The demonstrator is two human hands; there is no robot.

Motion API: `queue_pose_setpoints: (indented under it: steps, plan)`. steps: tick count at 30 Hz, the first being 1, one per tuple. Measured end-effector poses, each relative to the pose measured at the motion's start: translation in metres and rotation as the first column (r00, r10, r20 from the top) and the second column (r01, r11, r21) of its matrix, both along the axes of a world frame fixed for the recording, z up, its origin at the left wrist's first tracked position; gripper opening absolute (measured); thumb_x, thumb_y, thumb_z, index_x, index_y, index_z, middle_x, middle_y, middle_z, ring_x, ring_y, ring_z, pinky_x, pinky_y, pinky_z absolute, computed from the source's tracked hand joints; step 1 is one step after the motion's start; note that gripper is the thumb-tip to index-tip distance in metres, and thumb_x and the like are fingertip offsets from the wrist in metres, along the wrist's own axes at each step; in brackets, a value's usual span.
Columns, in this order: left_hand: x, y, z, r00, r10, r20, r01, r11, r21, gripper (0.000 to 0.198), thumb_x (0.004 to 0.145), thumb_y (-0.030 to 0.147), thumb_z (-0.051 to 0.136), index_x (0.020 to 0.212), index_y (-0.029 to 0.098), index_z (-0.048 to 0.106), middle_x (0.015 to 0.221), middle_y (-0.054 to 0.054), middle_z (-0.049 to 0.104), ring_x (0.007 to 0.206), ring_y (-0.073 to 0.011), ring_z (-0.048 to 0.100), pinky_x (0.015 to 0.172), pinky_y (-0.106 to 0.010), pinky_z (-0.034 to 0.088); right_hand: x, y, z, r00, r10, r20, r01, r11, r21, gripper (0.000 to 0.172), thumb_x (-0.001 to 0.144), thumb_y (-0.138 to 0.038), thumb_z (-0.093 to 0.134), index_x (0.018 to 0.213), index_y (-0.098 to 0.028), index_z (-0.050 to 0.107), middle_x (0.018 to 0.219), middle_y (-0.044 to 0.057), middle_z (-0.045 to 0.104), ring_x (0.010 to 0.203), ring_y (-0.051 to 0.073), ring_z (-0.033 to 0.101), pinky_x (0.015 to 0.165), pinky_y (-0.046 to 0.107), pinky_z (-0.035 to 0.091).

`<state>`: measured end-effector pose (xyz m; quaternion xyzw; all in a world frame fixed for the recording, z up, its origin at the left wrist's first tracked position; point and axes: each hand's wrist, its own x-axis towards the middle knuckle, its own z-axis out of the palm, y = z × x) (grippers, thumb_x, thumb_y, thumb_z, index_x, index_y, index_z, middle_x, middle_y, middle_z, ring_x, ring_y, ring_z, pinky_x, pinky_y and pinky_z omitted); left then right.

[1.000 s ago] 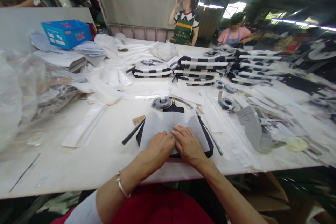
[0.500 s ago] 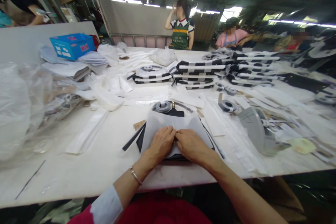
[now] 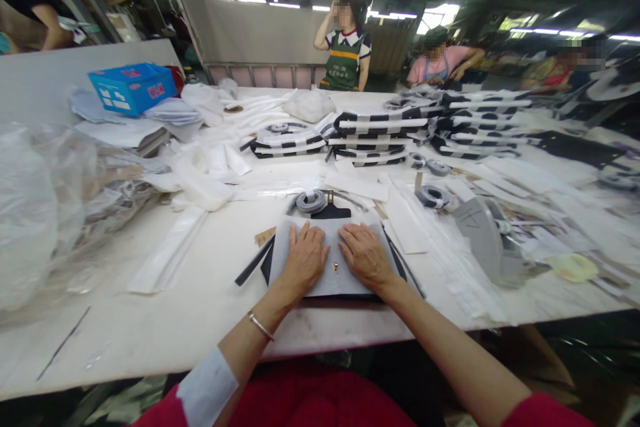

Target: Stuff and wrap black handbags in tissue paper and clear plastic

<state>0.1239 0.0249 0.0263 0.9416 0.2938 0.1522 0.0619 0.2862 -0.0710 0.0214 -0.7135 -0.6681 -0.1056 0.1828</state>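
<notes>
My left hand [image 3: 304, 259] lies flat, fingers spread, on the left half of a thin pale grey sheet [image 3: 331, 227]. On its right half rests my right hand [image 3: 369, 259], also flat with fingers apart. The sheet covers most of a black bag [image 3: 332, 212], whose dark edges show around it. Between my hands, a small gold-coloured metal fitting [image 3: 335, 267] shows at the sheet's surface. Beyond the sheet lie a coiled grey strap [image 3: 310, 202] with a white wrap and a gold-coloured buckle [image 3: 330, 197]. A dark strip [image 3: 254, 261] sticks out at the left.
Stacks of black bags with white strips [image 3: 380, 123] stand at the back. Clear plastic bags [image 3: 30, 213] and a blue box [image 3: 133, 88] are on the left. A grey tape dispenser-like object [image 3: 480, 240] and paper strips lie right. Several people are beyond the table.
My hands were together at the middle of the sheet, fingers pinched. They have moved apart and now lie flat, exposing the metal fitting. The sheet lies flatter.
</notes>
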Motion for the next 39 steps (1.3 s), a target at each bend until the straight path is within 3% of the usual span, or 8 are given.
queue_pose_setpoints:
  steps: [4,8,15,18,23,29,35,39]
  plan:
    - [0.002,0.013,0.003,0.994,-0.064,-0.089,0.062,0.998,-0.022,0.024,0.099,0.026,0.045,0.120,0.018,0.051,0.128,-0.012,0.058,0.130,-0.0299,0.046,0.109,-0.058,0.034,0.000,0.001,0.003,0.998,0.051,0.029,-0.051,0.999,0.019,0.035,0.099,-0.027,0.047,0.130,-0.016,0.060,0.134,0.011,0.061,0.127,0.025,0.050,0.117,0.047,0.025]
    - [0.005,0.026,0.013,0.982,-0.110,-0.155,0.114,0.993,0.015,0.021,0.096,0.032,0.052,0.106,0.015,0.059,0.112,-0.014,0.064,0.109,-0.0287,0.059,0.098,-0.049,0.043,0.001,0.006,0.002,0.998,0.051,0.029,-0.049,0.996,-0.072,0.038,0.100,-0.034,0.046,0.133,-0.020,0.058,0.137,0.008,0.060,0.133,0.027,0.046,0.118,0.050,0.019]
    - [0.000,0.032,0.012,0.985,-0.085,-0.148,0.098,0.992,0.082,0.046,0.097,0.055,0.041,0.119,0.019,0.059,0.120,-0.013,0.064,0.116,-0.0313,0.055,0.109,-0.061,0.023,0.002,0.010,-0.001,0.998,-0.044,0.037,0.050,0.979,-0.198,0.048,0.101,-0.049,0.039,0.138,-0.022,0.054,0.144,0.008,0.054,0.135,0.030,0.043,0.116,0.052,0.019]
    - [0.001,0.039,0.012,0.990,-0.069,-0.123,0.079,0.993,0.083,0.044,0.098,0.055,0.041,0.114,0.021,0.062,0.114,-0.009,0.066,0.106,-0.0268,0.060,0.106,-0.052,0.030,-0.001,0.010,0.004,0.998,-0.067,0.022,0.070,0.980,-0.188,0.047,0.100,-0.051,0.041,0.134,-0.023,0.056,0.137,0.008,0.059,0.126,0.027,0.051,0.116,0.049,0.019]
    - [0.008,0.052,0.017,0.992,-0.035,-0.122,0.046,0.995,0.086,0.039,0.100,0.048,0.040,0.095,0.018,0.066,0.091,-0.007,0.070,0.089,-0.0241,0.064,0.083,-0.039,0.042,-0.005,0.010,0.015,0.991,-0.126,0.036,0.131,0.977,-0.167,0.044,0.098,-0.055,0.045,0.120,-0.022,0.064,0.115,0.009,0.068,0.110,0.026,0.057,0.108,0.045,0.026]
    - [0.009,0.051,0.015,0.994,-0.013,-0.106,0.026,0.993,0.113,0.041,0.101,0.042,0.036,0.089,0.017,0.067,0.087,-0.009,0.072,0.084,-0.0253,0.066,0.080,-0.040,0.042,-0.006,0.013,0.020,0.984,-0.172,0.041,0.177,0.972,-0.157,0.045,0.097,-0.058,0.043,0.095,-0.021,0.068,0.097,0.008,0.069,0.097,0.026,0.059,0.093,0.041,0.034]
    - [0.011,0.054,0.013,0.994,-0.003,-0.106,0.012,0.996,0.089,0.050,0.103,0.041,0.032,0.082,0.015,0.068,0.080,-0.010,0.072,0.074,-0.0241,0.066,0.075,-0.040,0.042,-0.002,0.021,0.020,0.974,-0.217,0.061,0.225,0.957,-0.185,0.052,0.099,-0.058,0.036,0.089,-0.018,0.067,0.090,0.011,0.071,0.094,0.026,0.061,0.088,0.040,0.034]
    - [0.008,0.054,0.013,0.996,-0.039,-0.086,0.047,0.995,0.089,0.048,0.103,0.042,0.032,0.084,0.017,0.068,0.081,-0.007,0.070,0.080,-0.0230,0.064,0.080,-0.040,0.042,-0.002,0.022,0.018,0.971,-0.221,0.086,0.233,0.959,-0.163,0.056,0.099,-0.060,0.034,0.087,-0.016,0.068,0.088,0.012,0.072,0.093,0.026,0.062,0.092,0.041,0.033]
